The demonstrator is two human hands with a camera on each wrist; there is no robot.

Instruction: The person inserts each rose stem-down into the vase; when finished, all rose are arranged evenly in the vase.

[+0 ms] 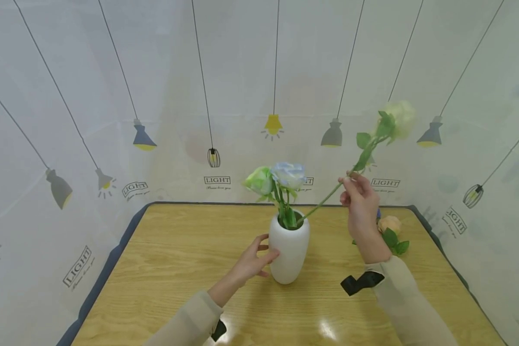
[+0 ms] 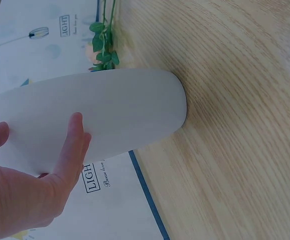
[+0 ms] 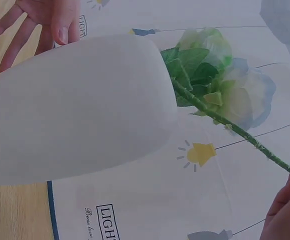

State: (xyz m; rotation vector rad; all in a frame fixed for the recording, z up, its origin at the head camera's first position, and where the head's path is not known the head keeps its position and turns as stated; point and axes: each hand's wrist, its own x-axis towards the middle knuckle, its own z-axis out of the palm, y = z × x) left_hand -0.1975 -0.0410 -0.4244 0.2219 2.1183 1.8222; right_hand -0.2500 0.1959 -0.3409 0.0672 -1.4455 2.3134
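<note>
A white vase (image 1: 289, 252) stands upright on the table, holding a green-tinged flower (image 1: 259, 180) and a pale blue-edged flower (image 1: 289, 175). My left hand (image 1: 252, 259) touches the vase's left side with spread, mostly straight fingers; the left wrist view shows a fingertip against its white wall (image 2: 120, 105). Higher up on the right, my right hand (image 1: 360, 204) pinches the green stem of a cream-white rose (image 1: 399, 120). That stem slants down to the vase mouth, its lower end inside the rim. In the right wrist view the stem (image 3: 245, 134) passes in front of the blue-edged flower.
A peach flower (image 1: 390, 224) with green leaves lies on the wooden table (image 1: 190, 254) at the right, partly behind my right forearm; a bit of blue shows beside it. A pale sheet printed with lamps (image 1: 242, 72) rises around the table's back and sides.
</note>
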